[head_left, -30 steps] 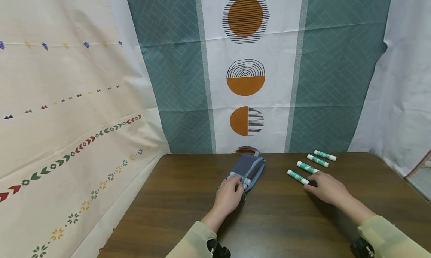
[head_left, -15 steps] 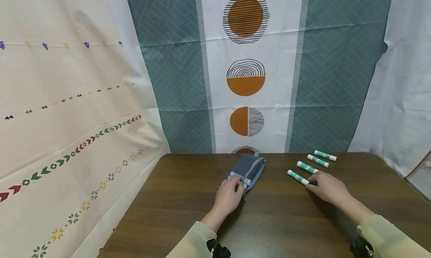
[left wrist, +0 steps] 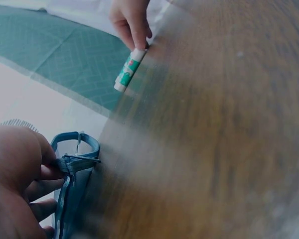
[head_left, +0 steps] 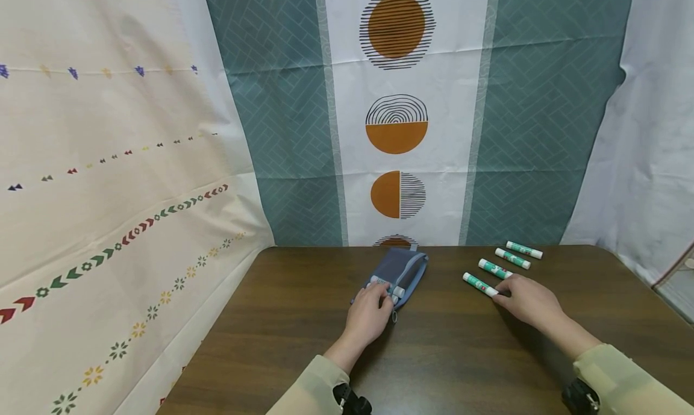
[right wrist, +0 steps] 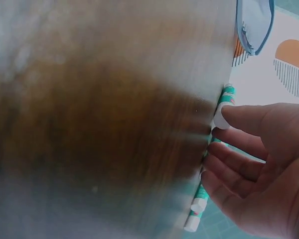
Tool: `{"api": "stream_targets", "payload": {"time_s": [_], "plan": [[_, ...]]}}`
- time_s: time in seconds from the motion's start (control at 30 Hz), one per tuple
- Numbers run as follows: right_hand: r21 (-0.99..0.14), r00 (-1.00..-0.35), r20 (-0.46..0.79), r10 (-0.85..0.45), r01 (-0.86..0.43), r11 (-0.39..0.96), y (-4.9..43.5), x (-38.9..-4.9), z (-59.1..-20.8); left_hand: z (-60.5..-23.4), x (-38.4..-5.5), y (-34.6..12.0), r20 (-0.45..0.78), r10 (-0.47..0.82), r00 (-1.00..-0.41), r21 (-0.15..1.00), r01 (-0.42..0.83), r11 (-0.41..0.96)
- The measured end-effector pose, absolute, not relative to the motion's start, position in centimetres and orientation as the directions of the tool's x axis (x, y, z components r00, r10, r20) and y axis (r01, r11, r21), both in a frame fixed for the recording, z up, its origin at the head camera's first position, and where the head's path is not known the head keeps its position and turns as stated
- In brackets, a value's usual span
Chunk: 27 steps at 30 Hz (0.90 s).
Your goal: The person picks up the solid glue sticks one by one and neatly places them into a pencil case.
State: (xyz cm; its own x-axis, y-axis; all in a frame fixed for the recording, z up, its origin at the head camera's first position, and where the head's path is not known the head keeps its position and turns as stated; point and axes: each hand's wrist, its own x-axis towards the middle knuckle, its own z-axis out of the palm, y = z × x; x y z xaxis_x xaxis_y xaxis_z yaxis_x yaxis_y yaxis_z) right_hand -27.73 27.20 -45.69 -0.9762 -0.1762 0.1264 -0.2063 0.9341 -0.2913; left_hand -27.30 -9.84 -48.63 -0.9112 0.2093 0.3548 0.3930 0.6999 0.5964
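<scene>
My left hand (head_left: 370,311) grips the near end of a blue-grey zippered pencil case (head_left: 400,262), which lies on the table. In the left wrist view the thumb and fingers hold the rim of the pencil case (left wrist: 74,162). White-ended sticks (head_left: 398,292) show in its opening, partly hidden by the fingers. On the right, my right hand (head_left: 527,300) pinches the near white end of a green-and-white glue stick (head_left: 477,283) between thumb and finger. That glue stick lies on the table, the nearest in a slanting group.
Behind the held one lie more glue sticks: one (head_left: 494,268) close to the right fingers, another (head_left: 512,258) farther back, and one (head_left: 524,250) near the table's far edge. The brown wooden table (head_left: 434,367) ends at a hanging patterned cloth (head_left: 293,132).
My right thumb has shifted slightly toward the right, onto the end of the nearest glue stick. The left hand and the pencil case have stayed in place.
</scene>
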Motion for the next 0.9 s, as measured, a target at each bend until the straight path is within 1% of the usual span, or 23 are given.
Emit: {"api": "stream_targets", "payload": {"time_s": [0.43,0.9], "plan": [[-0.290,-0.979,0.129,-0.156,-0.188,0.938,27.19,-27.84,-45.81,-48.58,-27.27,-9.85,0.347,0.209,-0.914,0.602,0.388,0.698],[-0.319,-0.981,0.144,-0.129,-0.169,0.932,27.18,-27.59,-45.51,-48.56,-27.23,-9.87,0.344,0.208,-0.916,0.602,0.385,0.699]]}}
